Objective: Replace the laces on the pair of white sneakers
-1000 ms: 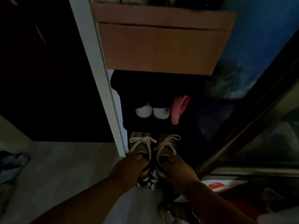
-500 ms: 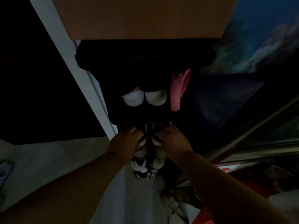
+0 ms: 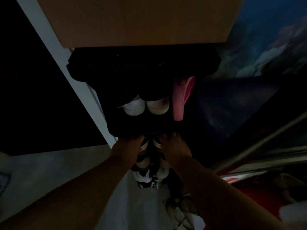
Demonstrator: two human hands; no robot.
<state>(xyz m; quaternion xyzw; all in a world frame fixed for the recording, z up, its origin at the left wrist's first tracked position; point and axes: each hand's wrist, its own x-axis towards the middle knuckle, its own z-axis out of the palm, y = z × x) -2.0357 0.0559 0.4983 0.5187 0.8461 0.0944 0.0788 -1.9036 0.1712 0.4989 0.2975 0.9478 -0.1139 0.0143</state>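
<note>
— What do the shoes look like?
— A pair of white sneakers with black markings, side by side, far ends tucked under the dark shoe rack.
— The hands?
— Left hand curls over the left sneaker, and right hand over the right, both gripping.

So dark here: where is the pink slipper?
Head view, centre: the pink slipper stands upright in the dark rack, right of the white shoes, above the right hand.

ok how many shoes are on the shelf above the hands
3: the left white shoe and right white shoe side by side, the pink shoe just right of them. Darkness may hide more.
</note>
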